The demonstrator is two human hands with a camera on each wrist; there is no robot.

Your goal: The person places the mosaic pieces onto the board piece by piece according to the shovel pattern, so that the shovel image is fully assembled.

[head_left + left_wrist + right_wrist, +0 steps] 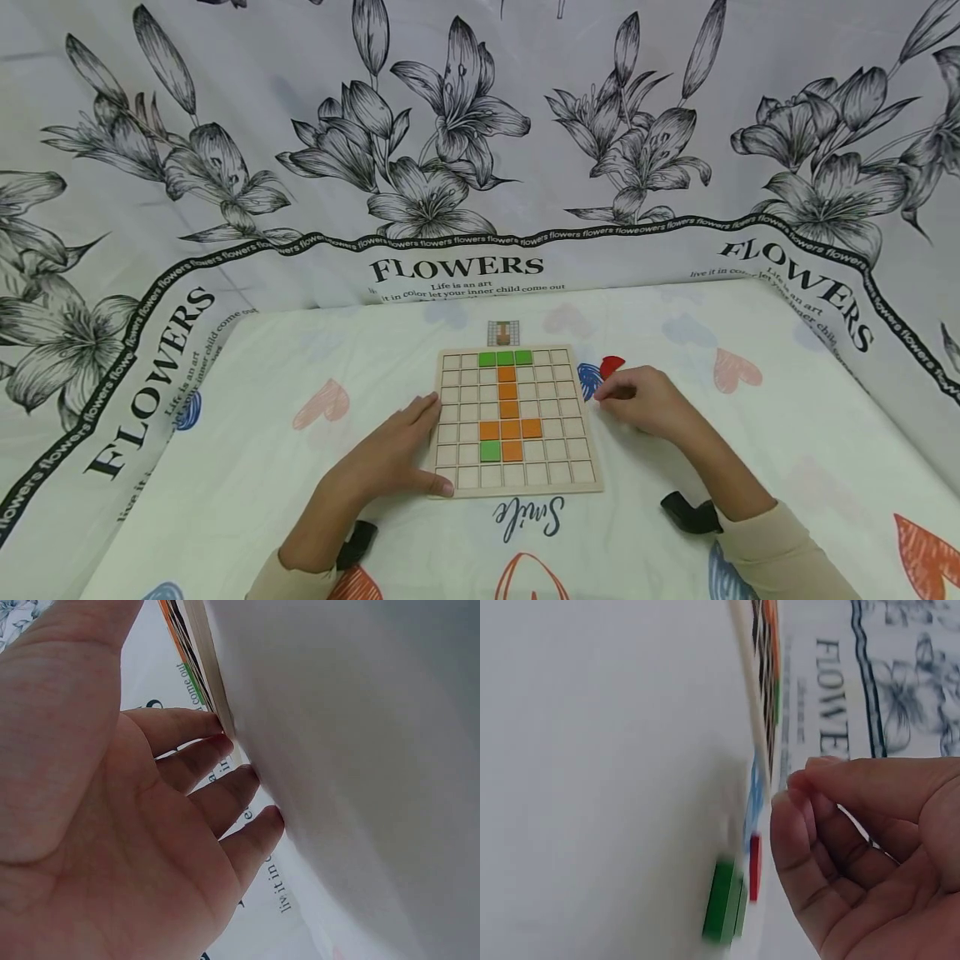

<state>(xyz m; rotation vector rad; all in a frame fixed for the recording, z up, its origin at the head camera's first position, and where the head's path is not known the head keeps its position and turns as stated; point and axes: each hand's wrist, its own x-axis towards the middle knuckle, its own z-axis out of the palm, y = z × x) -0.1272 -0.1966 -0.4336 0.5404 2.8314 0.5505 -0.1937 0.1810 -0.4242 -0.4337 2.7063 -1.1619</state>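
Observation:
A light wooden grid board (pixel 555 477) lies on the covered table, carrying orange tiles (pixel 510 428) in a column with a short crossbar. Three green tiles (pixel 505 358) form a row at its top, and a single green tile (pixel 490 451) sits at lower left. My left hand (pixel 390 454) touches the board's left edge with extended fingers, its thumb at the near left corner. Right of the board, my right hand (pixel 648 404) has curled fingers, thumb close to the index tip; nothing shows between them. Near it lie a red piece (pixel 612 367) and green pieces (pixel 721 901).
A small card with a grid picture (pixel 503 332) lies just beyond the board's far edge. The white tablecloth (pixel 360 350) has printed hearts and lettering. Behind the table hangs a flower-patterned curtain (pixel 480 192).

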